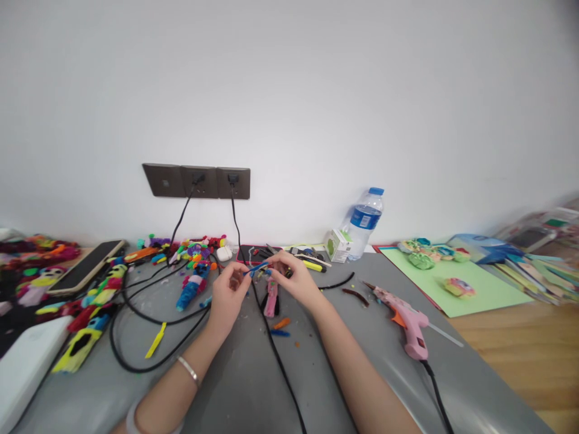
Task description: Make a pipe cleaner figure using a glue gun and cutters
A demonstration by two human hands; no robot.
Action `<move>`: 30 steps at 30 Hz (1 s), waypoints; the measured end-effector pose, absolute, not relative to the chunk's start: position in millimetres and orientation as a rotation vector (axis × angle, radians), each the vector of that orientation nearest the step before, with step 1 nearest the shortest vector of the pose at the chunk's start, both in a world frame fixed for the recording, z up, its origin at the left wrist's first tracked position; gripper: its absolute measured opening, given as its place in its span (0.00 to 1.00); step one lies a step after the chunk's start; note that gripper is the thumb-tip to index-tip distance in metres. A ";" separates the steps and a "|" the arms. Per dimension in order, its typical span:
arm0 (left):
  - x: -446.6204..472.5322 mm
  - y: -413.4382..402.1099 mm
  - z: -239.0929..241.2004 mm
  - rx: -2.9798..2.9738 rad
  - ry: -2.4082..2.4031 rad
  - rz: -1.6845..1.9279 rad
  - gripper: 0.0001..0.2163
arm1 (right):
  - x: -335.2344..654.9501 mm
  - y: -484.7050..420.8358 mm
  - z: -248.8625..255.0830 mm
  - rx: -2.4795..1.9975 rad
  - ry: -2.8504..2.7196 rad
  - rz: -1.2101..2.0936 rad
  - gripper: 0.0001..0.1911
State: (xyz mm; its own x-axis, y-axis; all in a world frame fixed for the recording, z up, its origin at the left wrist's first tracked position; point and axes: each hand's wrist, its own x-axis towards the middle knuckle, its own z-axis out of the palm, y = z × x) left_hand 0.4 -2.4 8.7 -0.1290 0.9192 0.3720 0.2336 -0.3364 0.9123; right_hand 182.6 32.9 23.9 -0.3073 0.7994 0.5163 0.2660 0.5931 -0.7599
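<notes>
Between my two hands a thin blue pipe cleaner (256, 269) is stretched, a little above the grey table. My left hand (231, 287) pinches one end of it, fingers closed. The other end sits in the pinch of my right hand (292, 278). Just beneath my right hand lies a pink fuzzy figure (272, 296), partly covered by the fingers. Short orange (281, 323) and blue fuzzy scraps (280, 333) lie in front of it. A blue fuzzy figure (190, 289) rests to the left of my left hand.
A pink glue gun (404, 322) lies to the right, its cord running forward. Black cables (280, 355) cross the table. A water bottle (364, 223) and small box (338, 245) stand by the wall. At left are a phone (88, 265), a white device (34, 367) and several fuzzy figures.
</notes>
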 end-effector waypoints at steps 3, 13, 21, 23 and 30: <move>1.0 -2.1 8.9 1.580 1.298 1.497 0.04 | 181.6 33.3 23.2 -0.832 -1.880 0.692 0.04; 0.6 -2.5 9.5 1.538 1.323 1.493 0.05 | 184.3 37.5 21.2 -0.923 -1.732 0.632 0.04; -0.1 -2.1 7.5 1.518 1.315 1.492 0.05 | 192.3 39.9 20.6 -0.999 -1.464 0.528 0.15; -0.5 -2.2 6.5 1.524 1.314 1.489 0.05 | 193.8 40.6 21.8 -1.003 -1.442 0.511 0.18; -1.0 -1.5 4.8 1.550 1.309 1.474 0.04 | 187.5 38.4 24.3 -0.821 -1.661 0.604 0.11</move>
State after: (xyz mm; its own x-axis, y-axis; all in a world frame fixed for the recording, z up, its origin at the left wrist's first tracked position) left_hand -1.0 -1.5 4.8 -0.1158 0.9308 0.3466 0.2339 -0.3136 0.9203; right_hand 187.5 38.4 24.3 -0.1258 0.7795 0.6136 0.2032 0.6257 -0.7532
